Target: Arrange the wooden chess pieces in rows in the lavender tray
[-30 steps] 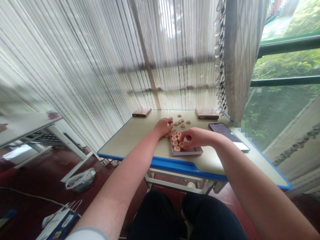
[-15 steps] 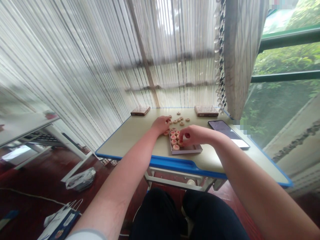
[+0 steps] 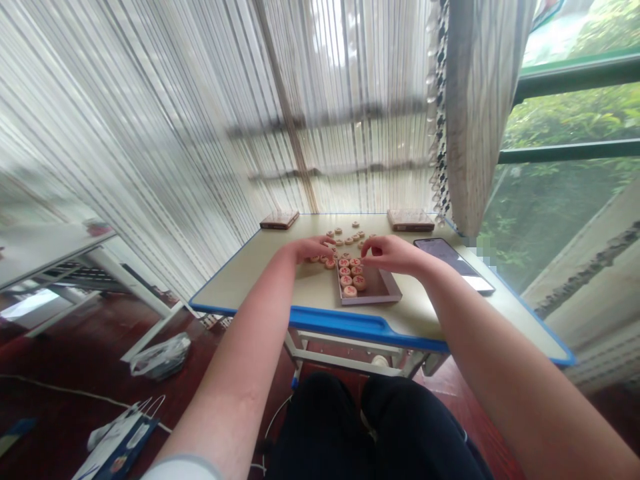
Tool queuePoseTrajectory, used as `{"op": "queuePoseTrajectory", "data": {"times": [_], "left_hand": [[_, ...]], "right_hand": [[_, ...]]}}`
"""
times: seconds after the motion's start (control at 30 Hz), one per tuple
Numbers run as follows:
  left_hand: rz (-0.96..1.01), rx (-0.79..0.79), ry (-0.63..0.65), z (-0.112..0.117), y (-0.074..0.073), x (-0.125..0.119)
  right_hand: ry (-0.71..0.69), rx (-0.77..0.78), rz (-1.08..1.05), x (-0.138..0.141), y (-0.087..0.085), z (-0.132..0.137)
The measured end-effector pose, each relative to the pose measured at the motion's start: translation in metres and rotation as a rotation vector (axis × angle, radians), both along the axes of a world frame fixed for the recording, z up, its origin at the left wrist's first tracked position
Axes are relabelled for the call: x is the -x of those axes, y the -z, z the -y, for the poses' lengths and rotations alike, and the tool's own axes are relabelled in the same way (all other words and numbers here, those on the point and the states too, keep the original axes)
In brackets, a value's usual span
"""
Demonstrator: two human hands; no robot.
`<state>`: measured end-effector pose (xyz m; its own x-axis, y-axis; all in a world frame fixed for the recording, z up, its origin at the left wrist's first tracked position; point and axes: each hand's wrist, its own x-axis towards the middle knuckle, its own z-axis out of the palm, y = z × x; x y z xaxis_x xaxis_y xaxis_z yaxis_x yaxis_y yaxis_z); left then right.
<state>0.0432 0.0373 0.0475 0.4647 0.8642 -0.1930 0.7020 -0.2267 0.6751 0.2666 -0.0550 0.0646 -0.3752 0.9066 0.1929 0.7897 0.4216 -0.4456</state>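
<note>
Round wooden Chinese chess pieces with red characters (image 3: 351,291) lie in rows along the left side of a shallow open box (image 3: 371,301). More loose pieces (image 3: 355,237) are scattered on the table beyond it. My left hand (image 3: 311,249) reaches over loose pieces just left of the box, fingers stretched and apart; some pieces are partly hidden under it. Above the far edge of the box hovers my right hand (image 3: 393,253), its fingers curved with a gap to the thumb and no piece visible in them.
The cream table (image 3: 250,277) has a blue edge. A phone (image 3: 453,263) lies to the right. Two flat brown boxes stand at the back, one left (image 3: 280,220) and one right (image 3: 411,220). A fringed curtain (image 3: 350,133) hangs behind the table.
My right hand has let go of a piece in the box and moved up and away to its far edge. My left hand has shifted slightly left, its fingers now more stretched.
</note>
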Motion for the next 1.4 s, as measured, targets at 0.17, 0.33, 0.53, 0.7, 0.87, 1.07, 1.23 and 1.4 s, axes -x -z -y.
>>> {"op": "queuePoseTrajectory", "data": {"times": [0.17,0.33,0.53,0.7,0.87,1.07,1.23,1.4], "left_hand": [[0.072,0.053,0.045,0.001,0.004,0.006],[0.125,-0.005,-0.08,-0.008,0.014,0.003],[0.129,-0.103,-0.155,-0.018,0.022,0.001],[0.112,-0.181,-0.173,-0.018,0.023,-0.002],[0.154,-0.316,-0.141,-0.014,0.021,-0.007],[0.303,-0.384,-0.095,-0.013,0.021,-0.011],[0.357,-0.411,-0.095,-0.012,0.02,-0.015],[0.612,-0.228,-0.026,0.0,0.015,-0.025]], "right_hand": [[0.18,-0.16,-0.054,-0.007,0.012,-0.013],[0.306,-0.242,-0.064,-0.012,0.02,-0.021],[0.318,-0.271,-0.056,-0.014,0.023,-0.024],[0.32,-0.298,-0.056,-0.014,0.024,-0.025],[0.319,-0.298,-0.04,-0.013,0.024,-0.025],[0.322,-0.28,-0.034,-0.011,0.022,-0.023],[0.306,-0.273,-0.034,-0.009,0.02,-0.021],[0.225,-0.316,-0.024,-0.002,0.02,-0.019]]}}
